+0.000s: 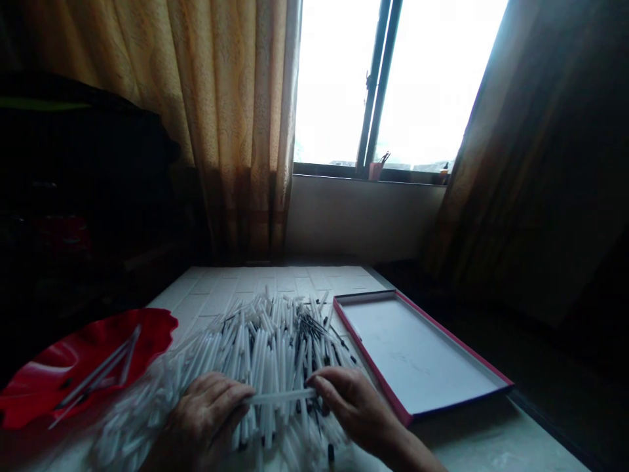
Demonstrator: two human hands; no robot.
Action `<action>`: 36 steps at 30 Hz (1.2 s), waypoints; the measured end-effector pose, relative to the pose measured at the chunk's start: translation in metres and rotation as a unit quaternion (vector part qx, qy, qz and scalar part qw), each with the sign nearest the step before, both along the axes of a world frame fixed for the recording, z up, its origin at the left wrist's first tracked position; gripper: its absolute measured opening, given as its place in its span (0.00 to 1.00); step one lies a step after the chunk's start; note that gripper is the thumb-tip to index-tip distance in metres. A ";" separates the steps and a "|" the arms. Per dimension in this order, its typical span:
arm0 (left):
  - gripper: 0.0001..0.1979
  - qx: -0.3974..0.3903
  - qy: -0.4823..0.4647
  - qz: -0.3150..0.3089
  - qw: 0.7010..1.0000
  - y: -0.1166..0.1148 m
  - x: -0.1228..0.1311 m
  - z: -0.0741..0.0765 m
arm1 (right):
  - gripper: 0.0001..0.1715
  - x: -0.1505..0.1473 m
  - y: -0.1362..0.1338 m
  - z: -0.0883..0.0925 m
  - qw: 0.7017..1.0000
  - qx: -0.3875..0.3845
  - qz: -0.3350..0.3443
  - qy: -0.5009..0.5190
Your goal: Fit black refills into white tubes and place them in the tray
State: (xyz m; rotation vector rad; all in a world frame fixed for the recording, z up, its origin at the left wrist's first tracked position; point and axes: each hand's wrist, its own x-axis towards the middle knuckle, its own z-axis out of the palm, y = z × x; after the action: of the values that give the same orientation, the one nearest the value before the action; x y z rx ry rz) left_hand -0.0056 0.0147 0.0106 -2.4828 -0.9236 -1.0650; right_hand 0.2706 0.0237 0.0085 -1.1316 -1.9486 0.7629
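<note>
A translucent white pen barrel is stretched level between my two hands, just above a big pile of similar barrels. Its left end sits in the closed fingers of my left hand. The fingertips of my right hand pinch the other end. Dark thin pieces, which look like pen refills or tips, lie mixed in at the right side of the pile. Small black parts show around my right fingers, too small to tell apart.
On the left stands a red wavy-rimmed bowl with several tubes in it. A shallow box lid with red edges and white inside lies on the right of the white table. Behind are a curtain and a window with a pink cup on its sill.
</note>
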 end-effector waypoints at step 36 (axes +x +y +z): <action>0.10 -0.062 -0.042 -0.021 0.997 -0.017 0.010 -0.004 | 0.32 0.013 0.011 0.010 0.941 -0.197 -0.018 0.274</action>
State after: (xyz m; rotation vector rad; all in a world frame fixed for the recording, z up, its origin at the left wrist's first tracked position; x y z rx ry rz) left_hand 0.0042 -0.0026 0.0068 -2.5856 -0.9950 -1.1665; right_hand 0.2831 0.0343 0.0184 -1.0291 -1.3371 1.3303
